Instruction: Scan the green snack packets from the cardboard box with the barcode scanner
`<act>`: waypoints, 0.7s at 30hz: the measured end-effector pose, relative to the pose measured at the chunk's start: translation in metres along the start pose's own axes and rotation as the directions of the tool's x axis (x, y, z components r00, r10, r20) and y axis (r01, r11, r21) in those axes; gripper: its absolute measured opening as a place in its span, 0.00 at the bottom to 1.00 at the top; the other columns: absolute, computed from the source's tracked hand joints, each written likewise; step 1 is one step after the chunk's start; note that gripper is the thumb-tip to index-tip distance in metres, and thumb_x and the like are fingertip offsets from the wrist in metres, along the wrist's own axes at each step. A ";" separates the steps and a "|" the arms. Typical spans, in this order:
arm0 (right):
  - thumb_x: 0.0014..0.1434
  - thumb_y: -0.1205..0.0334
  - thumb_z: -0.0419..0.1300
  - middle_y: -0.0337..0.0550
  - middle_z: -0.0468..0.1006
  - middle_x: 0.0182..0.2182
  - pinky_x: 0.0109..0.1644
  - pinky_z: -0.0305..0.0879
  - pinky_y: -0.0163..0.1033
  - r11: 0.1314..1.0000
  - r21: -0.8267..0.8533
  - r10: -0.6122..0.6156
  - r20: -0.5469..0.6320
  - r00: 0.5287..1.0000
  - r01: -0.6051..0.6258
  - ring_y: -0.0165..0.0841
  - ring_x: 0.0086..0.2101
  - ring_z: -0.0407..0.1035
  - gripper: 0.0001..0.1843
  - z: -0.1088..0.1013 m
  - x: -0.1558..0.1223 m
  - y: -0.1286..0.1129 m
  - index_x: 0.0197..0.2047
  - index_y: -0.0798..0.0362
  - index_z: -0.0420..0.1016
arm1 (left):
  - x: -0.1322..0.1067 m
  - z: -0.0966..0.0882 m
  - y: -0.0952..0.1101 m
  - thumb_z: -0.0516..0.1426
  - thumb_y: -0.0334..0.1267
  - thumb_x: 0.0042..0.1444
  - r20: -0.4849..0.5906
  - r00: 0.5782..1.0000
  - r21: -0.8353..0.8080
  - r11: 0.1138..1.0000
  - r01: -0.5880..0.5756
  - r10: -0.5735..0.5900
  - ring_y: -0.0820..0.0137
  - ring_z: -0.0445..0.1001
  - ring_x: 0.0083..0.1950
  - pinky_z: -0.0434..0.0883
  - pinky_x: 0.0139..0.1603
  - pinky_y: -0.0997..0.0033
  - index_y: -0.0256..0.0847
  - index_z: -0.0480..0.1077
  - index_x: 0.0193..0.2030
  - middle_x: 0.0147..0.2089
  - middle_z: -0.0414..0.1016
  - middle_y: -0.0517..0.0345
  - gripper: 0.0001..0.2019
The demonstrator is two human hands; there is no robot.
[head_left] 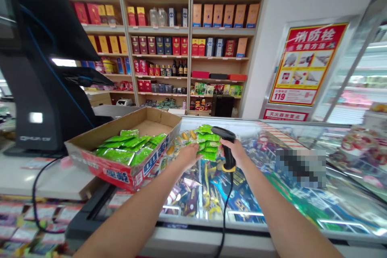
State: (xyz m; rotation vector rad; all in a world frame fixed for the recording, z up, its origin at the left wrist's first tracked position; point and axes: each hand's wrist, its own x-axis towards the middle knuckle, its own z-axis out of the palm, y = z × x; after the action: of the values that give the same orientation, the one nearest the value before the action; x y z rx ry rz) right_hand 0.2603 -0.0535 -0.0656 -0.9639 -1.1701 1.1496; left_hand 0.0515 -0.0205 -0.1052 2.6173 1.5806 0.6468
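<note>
My right hand (233,151) grips a black handheld barcode scanner (227,147) with a yellow band near its base, and its head leans over a small stack of green foil snack packets (207,142). My left hand (187,157) holds that stack from the left, just below the scanner's head. A black coiled-free cable (227,209) runs down from the scanner. To the left, an open cardboard box (127,171) holds more green packets (123,149) lying in a loose layer.
The box rests on a white counter (36,177) beside a black point-of-sale terminal (39,72). A glass-topped freezer chest (250,205) full of packaged goods lies under my hands. Wooden shelves (160,44) of boxed liquor stand behind it, with a red fire-hydrant poster (308,64) to the right.
</note>
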 end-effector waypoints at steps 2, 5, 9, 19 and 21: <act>0.43 0.56 0.67 0.41 0.75 0.17 0.16 0.60 0.35 1.000 -0.016 -0.003 0.021 1.000 0.004 0.29 0.13 0.65 0.12 0.002 0.000 0.001 0.24 0.55 0.72 | 0.004 0.000 0.000 0.56 0.41 0.59 -0.020 0.997 0.057 0.995 0.076 -0.075 0.56 0.72 0.56 0.67 0.56 0.60 0.36 0.71 0.50 0.54 0.74 0.40 0.14; 0.42 0.56 0.68 0.41 0.75 0.16 0.16 0.60 0.35 1.000 -0.025 -0.010 0.035 0.999 0.011 0.29 0.13 0.65 0.12 0.006 -0.001 0.000 0.22 0.55 0.72 | 0.007 0.000 0.003 0.53 0.39 0.61 -0.011 0.996 0.149 0.984 0.093 -0.093 0.56 0.73 0.55 0.67 0.56 0.60 0.34 0.72 0.46 0.51 0.75 0.37 0.12; 0.42 0.56 0.68 0.41 0.75 0.17 0.16 0.61 0.35 0.999 -0.031 -0.013 0.058 0.998 0.015 0.29 0.13 0.65 0.13 0.008 -0.005 -0.001 0.21 0.56 0.72 | 0.004 -0.003 0.010 0.47 0.31 0.63 0.045 0.992 0.260 0.960 0.105 -0.120 0.56 0.78 0.46 0.72 0.46 0.59 0.31 0.70 0.48 0.42 0.77 0.37 0.14; 0.41 0.55 0.68 0.42 0.75 0.17 0.16 0.63 0.34 0.997 -0.072 -0.021 0.059 0.998 0.025 0.29 0.13 0.66 0.14 0.013 -0.008 -0.001 0.20 0.56 0.72 | 0.002 -0.007 0.016 0.53 0.42 0.62 -0.005 0.997 0.247 0.966 0.074 -0.076 0.54 0.79 0.41 0.73 0.40 0.60 0.35 0.68 0.48 0.39 0.78 0.41 0.14; 0.42 0.55 0.68 0.41 0.74 0.16 0.17 0.63 0.34 0.996 -0.082 -0.029 0.061 0.998 0.034 0.29 0.13 0.66 0.14 0.013 -0.008 -0.001 0.19 0.56 0.72 | 0.004 0.000 0.020 0.52 0.36 0.62 -0.044 0.996 0.199 0.977 0.081 -0.073 0.54 0.79 0.38 0.73 0.39 0.59 0.34 0.70 0.45 0.34 0.77 0.43 0.10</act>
State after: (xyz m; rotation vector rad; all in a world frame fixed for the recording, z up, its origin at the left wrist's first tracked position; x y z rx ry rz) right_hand 0.2477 -0.0618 -0.0642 -0.9760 -1.2858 1.1183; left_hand 0.0704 -0.0270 -0.0995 2.6779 1.8386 0.5608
